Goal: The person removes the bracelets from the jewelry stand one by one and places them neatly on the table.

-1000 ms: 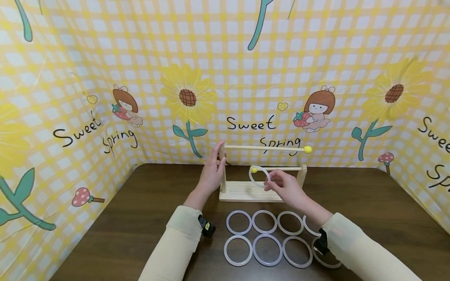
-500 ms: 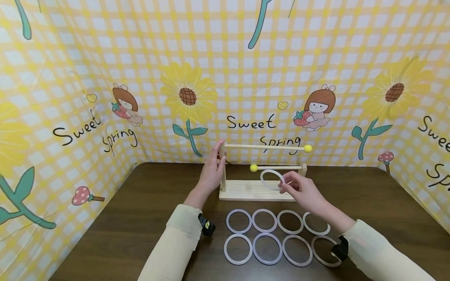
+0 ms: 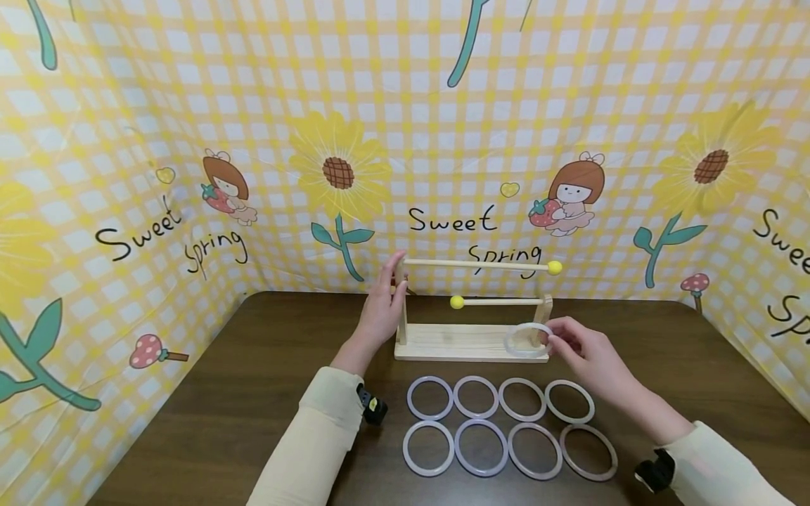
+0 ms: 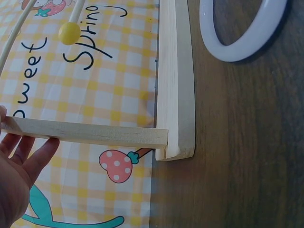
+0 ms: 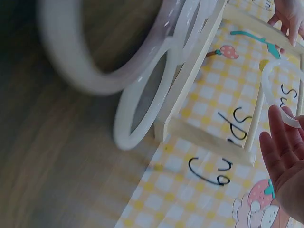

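In the head view my right hand (image 3: 591,355) pinches a whitish ring (image 3: 522,351) by its edge, in front of the right end of a wooden stand (image 3: 465,343). The ring is tilted and overlaps the right post's foot. My left hand (image 3: 382,306) holds the left post (image 4: 90,133) near its top, with the post between thumb and fingers. From that post a long upper rod (image 3: 474,264) reaches right to a yellow ball tip (image 3: 555,268). A shorter lower rod (image 3: 503,302) reaches left from the right post and ends in another yellow ball (image 3: 457,302).
Several pale rings lie flat in two touching rows on the dark wooden table (image 3: 285,422), including a front left ring (image 3: 408,464) and a back right ring (image 3: 591,404). Behind the table hangs a yellow checked cloth (image 3: 430,154).
My right hand has carried the ring from around the lower rod's ball tip rightward and down, off the rod, to the stand's right end. My left hand stays on the left post.
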The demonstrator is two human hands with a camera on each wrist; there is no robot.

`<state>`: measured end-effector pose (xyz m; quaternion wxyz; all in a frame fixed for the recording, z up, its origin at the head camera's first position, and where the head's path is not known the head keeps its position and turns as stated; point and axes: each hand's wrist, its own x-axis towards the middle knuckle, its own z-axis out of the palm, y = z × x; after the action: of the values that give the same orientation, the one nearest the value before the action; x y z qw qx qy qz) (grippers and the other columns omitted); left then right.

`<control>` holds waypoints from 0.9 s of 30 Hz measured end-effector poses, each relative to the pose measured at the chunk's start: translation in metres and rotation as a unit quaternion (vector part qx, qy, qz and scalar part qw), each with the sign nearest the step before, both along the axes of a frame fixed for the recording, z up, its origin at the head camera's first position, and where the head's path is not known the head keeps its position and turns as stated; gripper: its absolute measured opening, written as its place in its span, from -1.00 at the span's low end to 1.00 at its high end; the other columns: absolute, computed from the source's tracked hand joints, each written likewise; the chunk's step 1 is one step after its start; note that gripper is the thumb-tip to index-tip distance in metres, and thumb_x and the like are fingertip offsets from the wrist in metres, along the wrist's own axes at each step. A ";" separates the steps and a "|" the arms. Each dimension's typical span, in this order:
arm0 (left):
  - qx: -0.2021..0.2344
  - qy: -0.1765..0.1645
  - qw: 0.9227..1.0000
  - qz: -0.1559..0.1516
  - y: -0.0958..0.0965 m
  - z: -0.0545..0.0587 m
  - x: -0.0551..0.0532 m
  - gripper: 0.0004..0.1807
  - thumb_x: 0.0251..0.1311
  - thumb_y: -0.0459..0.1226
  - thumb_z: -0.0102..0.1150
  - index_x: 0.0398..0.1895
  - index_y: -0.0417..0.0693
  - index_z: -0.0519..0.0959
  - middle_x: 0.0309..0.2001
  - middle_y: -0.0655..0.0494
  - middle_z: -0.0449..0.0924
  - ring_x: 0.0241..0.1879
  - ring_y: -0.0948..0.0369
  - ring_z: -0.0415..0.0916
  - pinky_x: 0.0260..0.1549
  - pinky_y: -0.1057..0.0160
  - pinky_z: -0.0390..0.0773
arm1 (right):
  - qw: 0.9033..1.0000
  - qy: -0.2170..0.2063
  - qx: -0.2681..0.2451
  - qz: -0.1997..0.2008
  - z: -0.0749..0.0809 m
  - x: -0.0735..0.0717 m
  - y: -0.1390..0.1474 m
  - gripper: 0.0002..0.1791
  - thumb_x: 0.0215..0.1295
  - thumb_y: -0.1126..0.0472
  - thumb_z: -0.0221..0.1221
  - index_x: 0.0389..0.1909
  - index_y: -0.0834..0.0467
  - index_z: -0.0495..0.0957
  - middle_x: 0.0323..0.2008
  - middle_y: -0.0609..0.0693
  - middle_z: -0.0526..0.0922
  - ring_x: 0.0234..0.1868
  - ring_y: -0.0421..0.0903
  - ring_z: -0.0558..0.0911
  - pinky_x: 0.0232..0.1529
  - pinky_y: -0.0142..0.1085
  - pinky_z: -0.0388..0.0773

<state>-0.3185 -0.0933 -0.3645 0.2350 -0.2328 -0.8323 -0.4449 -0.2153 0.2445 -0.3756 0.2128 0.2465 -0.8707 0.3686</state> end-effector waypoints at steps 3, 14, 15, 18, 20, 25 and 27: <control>0.000 -0.004 1.000 0.001 0.000 0.000 0.000 -0.42 0.42 -0.41 -0.03 0.44 0.08 0.12 0.03 -0.20 0.46 -0.12 -0.03 0.54 -0.24 -0.02 0.57 | 0.999 0.026 0.018 -0.007 -0.002 0.004 0.010 -0.78 0.26 0.54 0.15 -0.14 0.25 0.53 -0.38 -0.08 0.63 -0.44 -0.17 0.60 -0.43 -0.42 0.52; -0.004 -0.005 1.000 0.005 0.001 -0.002 -0.001 -0.42 0.43 -0.40 -0.04 0.45 0.12 0.11 0.03 -0.21 0.45 -0.14 -0.03 0.54 -0.25 -0.01 0.57 | 0.995 0.082 0.048 -0.037 -0.004 0.027 0.048 -0.72 0.23 0.56 0.16 -0.12 0.19 0.54 -0.41 -0.21 0.62 -0.43 -0.30 0.57 -0.41 -0.55 0.42; -0.005 -0.005 1.000 0.006 0.000 -0.002 -0.001 -0.42 0.44 -0.39 -0.04 0.45 0.12 0.11 0.03 -0.20 0.45 -0.15 -0.02 0.54 -0.25 -0.01 0.57 | 0.994 0.084 0.048 -0.042 -0.004 0.029 0.052 -0.72 0.24 0.56 0.16 -0.11 0.20 0.53 -0.41 -0.22 0.61 -0.43 -0.31 0.57 -0.42 -0.55 0.41; -0.007 -0.005 1.000 0.009 0.001 -0.002 -0.001 -0.42 0.44 -0.38 -0.05 0.45 0.15 0.11 0.02 -0.18 0.44 -0.16 -0.02 0.54 -0.27 0.00 0.57 | 0.993 0.088 0.051 -0.054 -0.004 0.034 0.063 -0.70 0.23 0.56 0.16 -0.09 0.20 0.52 -0.40 -0.22 0.61 -0.42 -0.33 0.56 -0.43 -0.55 0.40; -0.007 -0.006 1.000 0.011 0.000 -0.001 -0.001 -0.42 0.45 -0.37 -0.05 0.45 0.17 0.11 0.01 -0.15 0.44 -0.17 -0.01 0.54 -0.27 0.01 0.57 | 0.993 0.090 0.054 -0.060 -0.005 0.036 0.070 -0.69 0.22 0.57 0.17 -0.08 0.19 0.52 -0.40 -0.21 0.61 -0.43 -0.33 0.56 -0.44 -0.55 0.38; -0.010 -0.008 1.000 0.011 0.000 -0.001 -0.001 -0.43 0.45 -0.36 -0.06 0.45 0.16 0.11 -0.01 -0.13 0.45 -0.20 0.01 0.54 -0.28 0.02 0.57 | 0.991 0.089 0.078 -0.069 -0.007 0.043 0.086 -0.64 0.18 0.59 0.19 -0.08 0.16 0.51 -0.41 -0.20 0.62 -0.47 -0.34 0.53 -0.46 -0.55 0.35; -0.011 -0.007 1.000 0.011 0.000 -0.001 -0.001 -0.43 0.45 -0.36 -0.06 0.45 0.14 0.11 -0.01 -0.13 0.45 -0.19 0.00 0.55 -0.28 0.02 0.57 | 0.990 0.088 0.090 -0.070 -0.008 0.044 0.092 -0.62 0.15 0.60 0.20 -0.10 0.14 0.52 -0.41 -0.25 0.61 -0.47 -0.35 0.52 -0.48 -0.55 0.34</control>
<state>-0.3193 -0.0929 -0.3655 0.2316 -0.2236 -0.8413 -0.4343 -0.1709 0.3362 -0.3835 0.2909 0.2343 -0.8934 0.2497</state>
